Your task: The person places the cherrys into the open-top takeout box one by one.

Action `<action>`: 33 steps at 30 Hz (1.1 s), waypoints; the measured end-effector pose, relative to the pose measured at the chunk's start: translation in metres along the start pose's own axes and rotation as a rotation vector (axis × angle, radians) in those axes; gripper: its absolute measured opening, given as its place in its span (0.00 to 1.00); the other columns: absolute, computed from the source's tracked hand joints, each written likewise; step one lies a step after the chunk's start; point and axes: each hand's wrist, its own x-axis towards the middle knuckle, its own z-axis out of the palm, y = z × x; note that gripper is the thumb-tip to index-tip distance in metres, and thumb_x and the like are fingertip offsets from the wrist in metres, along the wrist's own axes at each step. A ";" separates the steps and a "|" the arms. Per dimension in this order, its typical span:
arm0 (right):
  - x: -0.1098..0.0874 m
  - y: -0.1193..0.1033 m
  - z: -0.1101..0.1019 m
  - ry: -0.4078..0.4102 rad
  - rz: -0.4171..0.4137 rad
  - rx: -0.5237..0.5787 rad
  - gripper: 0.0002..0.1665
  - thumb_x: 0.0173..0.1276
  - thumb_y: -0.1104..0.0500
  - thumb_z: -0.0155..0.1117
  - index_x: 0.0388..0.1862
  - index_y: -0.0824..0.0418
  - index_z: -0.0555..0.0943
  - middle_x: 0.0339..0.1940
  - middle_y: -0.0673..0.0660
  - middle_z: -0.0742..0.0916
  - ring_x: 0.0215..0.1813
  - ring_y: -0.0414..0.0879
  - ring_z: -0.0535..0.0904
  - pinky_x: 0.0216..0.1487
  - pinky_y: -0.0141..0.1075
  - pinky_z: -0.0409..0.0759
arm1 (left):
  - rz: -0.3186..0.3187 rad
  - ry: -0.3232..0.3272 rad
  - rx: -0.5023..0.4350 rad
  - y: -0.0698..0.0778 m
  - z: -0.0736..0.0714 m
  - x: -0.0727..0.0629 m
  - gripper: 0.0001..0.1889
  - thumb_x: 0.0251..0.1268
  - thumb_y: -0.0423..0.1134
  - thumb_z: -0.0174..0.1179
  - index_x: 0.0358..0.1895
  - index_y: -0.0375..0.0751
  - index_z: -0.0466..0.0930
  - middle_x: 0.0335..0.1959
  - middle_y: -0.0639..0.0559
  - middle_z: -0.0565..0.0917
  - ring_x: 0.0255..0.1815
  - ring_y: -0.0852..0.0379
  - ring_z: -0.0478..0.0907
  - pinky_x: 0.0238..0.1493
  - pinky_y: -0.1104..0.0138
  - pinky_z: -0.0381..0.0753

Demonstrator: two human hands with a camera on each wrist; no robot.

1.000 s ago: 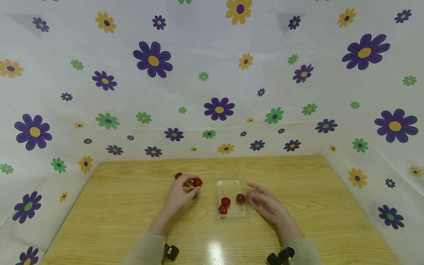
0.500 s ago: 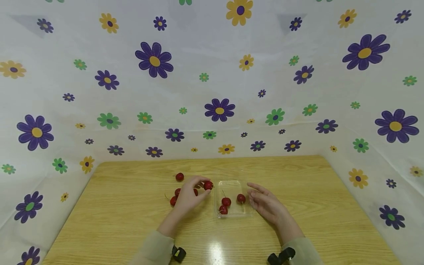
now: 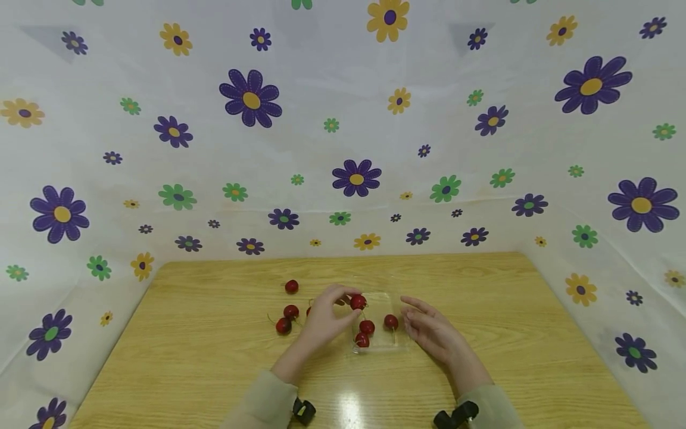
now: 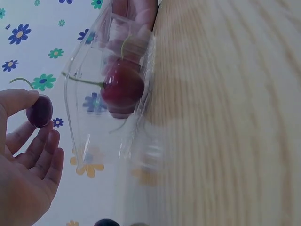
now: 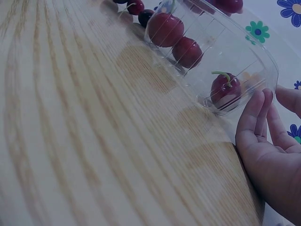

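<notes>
Head view: the left hand (image 3: 328, 317) pinches a round, shiny red cherry (image 3: 358, 302) between its thumb and fingers. It holds the cherry above the near side of a clear plastic box (image 3: 379, 298), which sits between the two hands. Three more red cherries (image 3: 367, 327) lie in the box. To the left of the left hand, other loose cherries (image 3: 291, 311) with thin stems lie on the brown wooden table (image 3: 214, 333). The right hand (image 3: 433, 329) is beside the box and holds nothing.

Left wrist view: the thumb and fingertips grip the cherry, and its green stem sticks out by the thumb. The box is just past this hand.

Right wrist view: the fingers are loose, with their tips at the box's end wall. One cherry lies inside, close to those fingertips.
</notes>
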 end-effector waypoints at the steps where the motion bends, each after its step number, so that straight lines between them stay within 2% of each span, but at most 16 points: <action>1: 0.000 0.000 -0.001 0.000 0.002 0.001 0.22 0.85 0.69 0.49 0.61 0.45 0.81 0.48 0.46 0.86 0.48 0.35 0.82 0.54 0.26 0.83 | 0.003 -0.006 0.001 0.001 0.002 0.000 0.17 0.68 0.33 0.71 0.59 0.38 0.85 0.50 0.47 0.88 0.50 0.50 0.84 0.57 0.53 0.87; 4: 0.001 0.001 -0.001 0.002 0.003 -0.003 0.22 0.85 0.69 0.48 0.61 0.46 0.81 0.48 0.46 0.85 0.48 0.35 0.82 0.54 0.26 0.83 | 0.011 -0.031 -0.010 0.005 0.007 0.001 0.18 0.69 0.33 0.71 0.59 0.37 0.85 0.50 0.47 0.88 0.50 0.50 0.83 0.58 0.51 0.87; 8: 0.000 0.001 -0.002 -0.009 0.001 0.001 0.21 0.85 0.69 0.49 0.62 0.47 0.80 0.49 0.47 0.85 0.48 0.35 0.82 0.54 0.26 0.83 | 0.022 -0.064 -0.010 0.007 0.015 0.003 0.18 0.68 0.33 0.71 0.60 0.37 0.85 0.51 0.47 0.88 0.50 0.52 0.83 0.57 0.55 0.87; 15: 0.002 0.002 -0.003 -0.003 -0.003 -0.016 0.21 0.85 0.68 0.48 0.63 0.46 0.79 0.49 0.47 0.84 0.48 0.35 0.81 0.54 0.26 0.83 | 0.084 -0.119 0.065 0.012 0.024 0.000 0.18 0.68 0.35 0.72 0.59 0.39 0.86 0.53 0.48 0.88 0.51 0.50 0.84 0.55 0.60 0.87; 18: 0.002 0.002 -0.003 -0.009 -0.006 -0.014 0.21 0.85 0.68 0.48 0.63 0.46 0.79 0.49 0.47 0.84 0.48 0.35 0.82 0.54 0.26 0.83 | 0.091 -0.152 0.079 0.013 0.026 -0.002 0.18 0.68 0.35 0.72 0.59 0.40 0.85 0.53 0.49 0.88 0.51 0.52 0.84 0.56 0.62 0.87; 23: 0.002 0.003 -0.004 -0.037 -0.020 0.006 0.22 0.85 0.69 0.47 0.63 0.47 0.79 0.49 0.47 0.84 0.48 0.35 0.82 0.55 0.26 0.83 | 0.090 -0.191 0.099 0.011 0.030 -0.002 0.17 0.68 0.35 0.72 0.59 0.42 0.86 0.52 0.49 0.88 0.49 0.52 0.85 0.56 0.60 0.87; 27: 0.003 0.003 -0.005 -0.052 -0.027 0.005 0.22 0.86 0.69 0.46 0.63 0.47 0.79 0.49 0.47 0.85 0.48 0.35 0.82 0.55 0.26 0.83 | 0.083 -0.218 0.139 0.010 0.031 -0.002 0.17 0.68 0.36 0.72 0.59 0.44 0.86 0.53 0.49 0.88 0.50 0.53 0.85 0.56 0.61 0.86; 33: 0.003 0.003 -0.005 -0.034 -0.018 -0.001 0.22 0.86 0.69 0.46 0.63 0.47 0.79 0.49 0.47 0.84 0.48 0.35 0.82 0.55 0.26 0.83 | 0.089 -0.256 0.256 0.009 0.035 -0.002 0.18 0.67 0.38 0.74 0.59 0.47 0.87 0.55 0.52 0.89 0.52 0.57 0.83 0.56 0.65 0.84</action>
